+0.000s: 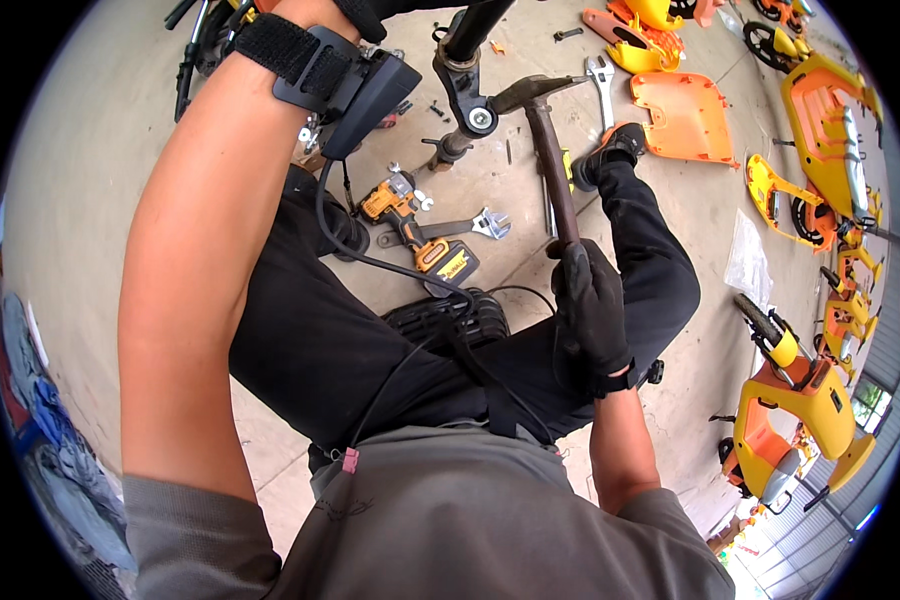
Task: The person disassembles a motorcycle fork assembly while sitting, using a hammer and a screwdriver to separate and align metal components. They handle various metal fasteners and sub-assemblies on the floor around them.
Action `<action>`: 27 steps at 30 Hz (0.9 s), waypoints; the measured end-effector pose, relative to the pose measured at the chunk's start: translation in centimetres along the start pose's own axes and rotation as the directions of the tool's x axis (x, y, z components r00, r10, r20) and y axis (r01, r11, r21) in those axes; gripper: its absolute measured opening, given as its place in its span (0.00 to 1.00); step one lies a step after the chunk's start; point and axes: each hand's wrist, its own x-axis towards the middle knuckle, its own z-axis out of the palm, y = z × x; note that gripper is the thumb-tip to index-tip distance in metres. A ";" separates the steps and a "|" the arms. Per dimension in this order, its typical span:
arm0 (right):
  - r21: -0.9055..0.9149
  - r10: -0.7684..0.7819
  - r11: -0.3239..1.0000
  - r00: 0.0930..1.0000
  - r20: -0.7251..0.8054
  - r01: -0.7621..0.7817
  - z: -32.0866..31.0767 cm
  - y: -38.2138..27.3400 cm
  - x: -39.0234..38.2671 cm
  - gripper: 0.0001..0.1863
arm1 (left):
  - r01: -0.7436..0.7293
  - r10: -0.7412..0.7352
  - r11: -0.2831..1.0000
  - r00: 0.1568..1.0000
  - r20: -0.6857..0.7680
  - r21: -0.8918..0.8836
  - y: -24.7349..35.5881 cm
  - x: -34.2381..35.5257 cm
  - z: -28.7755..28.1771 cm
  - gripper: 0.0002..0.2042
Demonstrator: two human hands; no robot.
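Observation:
My right hand [592, 305], in a black glove, is closed round the brown handle of a hammer [547, 145]. One end of the hammer's head is right beside a black bracket [462, 98] with a round bolt; I cannot tell whether they touch. The bracket joins a black tube [476, 32] above and a worn metal shaft [454, 150] below. At the top edge, my gloved left hand [410, 6] reaches toward the tube; its fingers are out of sight. Between my legs, a yellow and black cordless impact wrench [402, 205] lies across an adjustable wrench [485, 225].
Another adjustable wrench [602, 88] lies near my shoe, beside an orange plastic panel [682, 118]. Yellow scooters [800, 400] stand along the right. Loose bolts [438, 110] are scattered by the bracket. A black cable [370, 262] runs from my left wrist across my lap.

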 end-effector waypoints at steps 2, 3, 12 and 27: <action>0.005 -0.047 0.999 0.999 0.010 0.047 0.2 -0.4 -0.3 0.17 | 0.062 -0.064 0.994 0.998 0.015 0.085 1.3 -0.3 -1.0 0.11; 0.016 -0.055 0.998 0.998 0.019 0.054 0.3 -0.5 -0.4 0.16 | 0.033 -0.034 0.996 0.999 0.015 0.088 1.0 -0.4 -1.0 0.11; 0.003 -0.088 0.996 0.996 0.030 0.088 0.3 -0.4 -0.2 0.15 | -0.018 0.014 0.995 0.999 0.033 0.101 0.7 -0.2 -0.9 0.11; -0.013 -0.076 0.997 0.997 0.025 0.076 0.2 -1.4 -0.9 0.15 | -0.028 0.026 0.999 0.998 0.051 0.045 0.1 -0.1 -0.5 0.11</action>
